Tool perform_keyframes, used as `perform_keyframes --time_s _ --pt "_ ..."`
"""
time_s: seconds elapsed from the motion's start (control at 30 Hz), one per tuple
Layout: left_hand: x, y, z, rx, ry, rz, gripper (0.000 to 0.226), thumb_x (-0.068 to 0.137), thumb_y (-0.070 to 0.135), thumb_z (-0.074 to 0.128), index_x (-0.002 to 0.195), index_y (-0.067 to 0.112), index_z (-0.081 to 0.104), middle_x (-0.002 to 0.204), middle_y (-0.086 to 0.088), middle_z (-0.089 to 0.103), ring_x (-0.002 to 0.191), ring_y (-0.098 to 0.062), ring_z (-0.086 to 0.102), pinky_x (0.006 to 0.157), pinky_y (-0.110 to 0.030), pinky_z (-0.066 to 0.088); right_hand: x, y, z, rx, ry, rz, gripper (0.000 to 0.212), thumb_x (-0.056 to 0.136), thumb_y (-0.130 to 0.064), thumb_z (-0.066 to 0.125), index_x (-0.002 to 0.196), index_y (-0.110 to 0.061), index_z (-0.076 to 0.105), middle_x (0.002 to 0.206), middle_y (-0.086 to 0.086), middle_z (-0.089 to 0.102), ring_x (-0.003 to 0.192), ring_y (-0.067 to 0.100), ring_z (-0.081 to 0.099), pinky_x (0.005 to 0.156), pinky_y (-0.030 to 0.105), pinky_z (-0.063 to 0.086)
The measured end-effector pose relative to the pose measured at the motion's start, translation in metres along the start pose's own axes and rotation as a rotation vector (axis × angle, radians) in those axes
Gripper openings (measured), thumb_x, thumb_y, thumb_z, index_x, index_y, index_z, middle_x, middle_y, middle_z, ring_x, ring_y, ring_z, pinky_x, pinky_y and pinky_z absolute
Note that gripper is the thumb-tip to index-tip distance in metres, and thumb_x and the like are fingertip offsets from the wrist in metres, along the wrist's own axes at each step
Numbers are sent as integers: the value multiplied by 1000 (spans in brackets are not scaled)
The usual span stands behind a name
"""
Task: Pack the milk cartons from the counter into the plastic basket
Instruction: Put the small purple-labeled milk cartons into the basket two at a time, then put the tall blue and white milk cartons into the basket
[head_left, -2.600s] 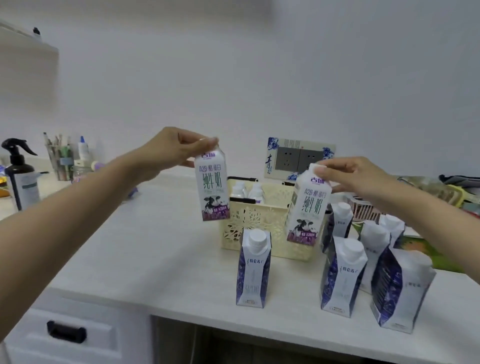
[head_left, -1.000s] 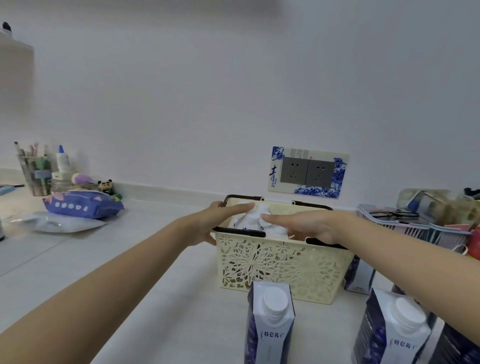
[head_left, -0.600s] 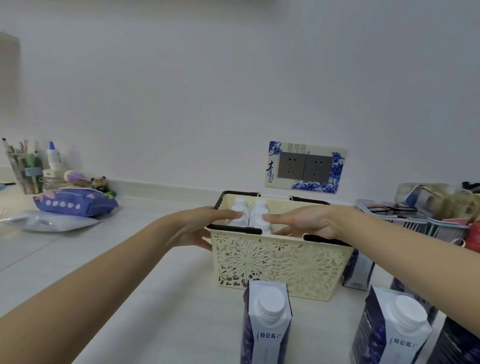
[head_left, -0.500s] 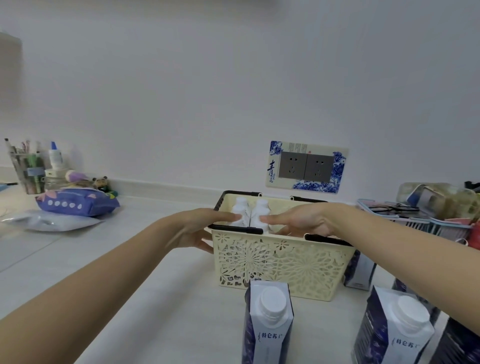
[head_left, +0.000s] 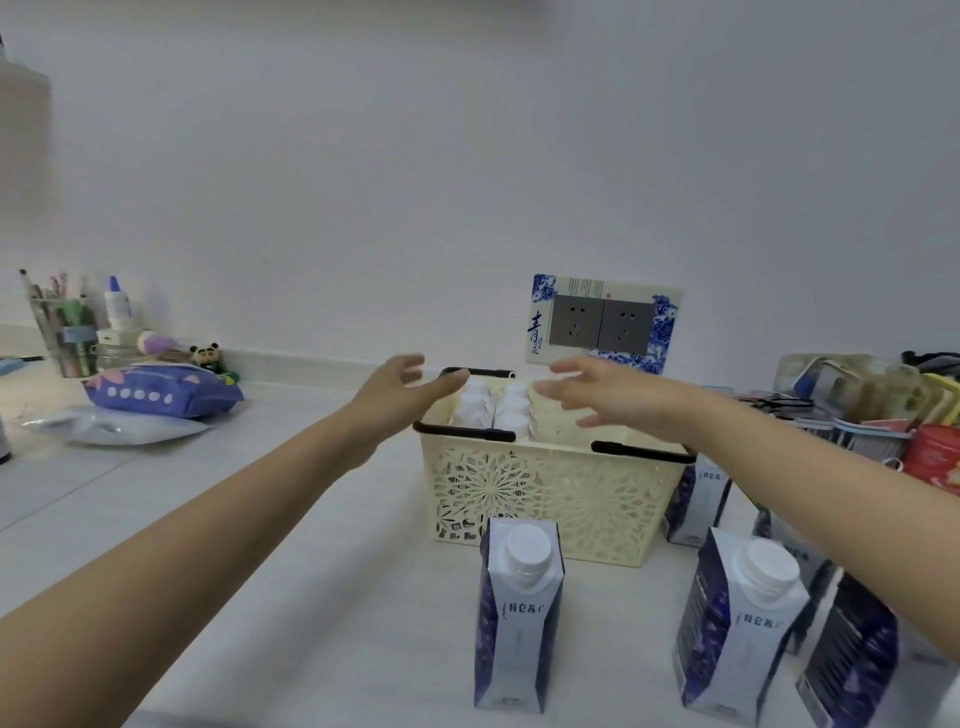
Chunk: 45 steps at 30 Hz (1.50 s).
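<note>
Head view: basket (head_left: 545, 499) just below both seemingly empty, spread hands (head_left: 519, 400).

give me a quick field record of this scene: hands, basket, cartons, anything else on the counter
left hand: open, empty, above basket's left end
right hand: open, empty, above basket
basket: cream plastic, black handles, on counter
in basket: white caps of packed cartons, two rows
front carton: upright, in front of basket
right cartons: several upright, right of basket
clutter: purple pouch and pen cup far left
</note>
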<state>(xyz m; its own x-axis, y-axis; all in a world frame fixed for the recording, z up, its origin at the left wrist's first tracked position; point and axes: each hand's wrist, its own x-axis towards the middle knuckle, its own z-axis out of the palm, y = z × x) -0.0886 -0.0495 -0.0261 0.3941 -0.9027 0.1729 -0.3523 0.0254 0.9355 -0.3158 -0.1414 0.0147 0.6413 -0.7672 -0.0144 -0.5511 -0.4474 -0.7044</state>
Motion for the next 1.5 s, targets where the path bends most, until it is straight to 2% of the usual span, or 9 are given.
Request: perform_keyframes --time_s 0.1,0.2,0.3,0.4,0.8,1.07,1.17,1.37,1.5 --pt "-34 15 -1 88 93 356 43 76 58 66 114 36 62 111 25 65 99 5 60 70 -10 43 -43 -11 -20 1 -21 -208 46 84 -51 58 124 -28 58 126 -10 64 108 4 63 94 26 52" --pt "-71 22 7 30 -84 501 22 80 50 66 90 31 71 89 13 75 75 0 65 64 -16 50 -88 -7 -30 26 -73 -308 40 82 -50 58 115 -29 66 116 -14 69 106 2 65 87 17 52" --pt "-98 17 21 133 -321 461 33 74 59 63 94 34 71 98 15 73 80 -1 67 70 -17 53 -117 11 -31 -26 -115 -288 35 80 -52 60 111 -37 68 116 -20 68 108 -4 61 85 9 48" --pt "-112 5 36 330 -467 416 39 69 66 63 100 41 65 100 30 65 94 8 61 75 -7 46 -133 36 -30 -195 -156 -197 42 70 -65 62 109 -50 64 115 -29 65 111 -9 56 98 22 41" --pt "-116 5 65 435 -345 527 30 67 54 77 56 42 52 57 23 53 54 1 49 50 -11 35 -148 70 -18 -480 -84 -137 60 69 -55 75 122 -47 48 120 -30 46 112 -4 45 84 11 36" --pt "-90 63 54 309 -306 610 39 73 61 69 67 24 57 69 -4 63 62 -15 61 50 -22 42 -149 42 -51 -258 96 -273 54 57 -61 77 107 -51 58 104 -24 66 90 -5 61 71 16 48" --pt "-69 95 47 218 -302 616 31 74 56 68 65 28 60 66 6 66 61 -9 64 48 -18 47 -137 16 -81 -143 172 -364 56 56 -54 79 108 -44 60 89 -23 72 75 1 69 61 14 52" --pt "-5 131 51 299 -243 630 32 79 48 69 75 17 61 75 3 69 70 -10 69 57 -29 60 -85 -10 -114 -171 311 -382 57 58 -49 81 109 -36 60 90 -9 75 83 7 69 67 16 54" --pt "35 130 63 313 -288 577 25 76 44 73 78 21 64 82 3 69 75 -8 68 56 -19 54 -38 1 -116 -234 292 -344 51 71 -36 80 116 -28 58 115 -4 65 104 13 60 80 16 44"
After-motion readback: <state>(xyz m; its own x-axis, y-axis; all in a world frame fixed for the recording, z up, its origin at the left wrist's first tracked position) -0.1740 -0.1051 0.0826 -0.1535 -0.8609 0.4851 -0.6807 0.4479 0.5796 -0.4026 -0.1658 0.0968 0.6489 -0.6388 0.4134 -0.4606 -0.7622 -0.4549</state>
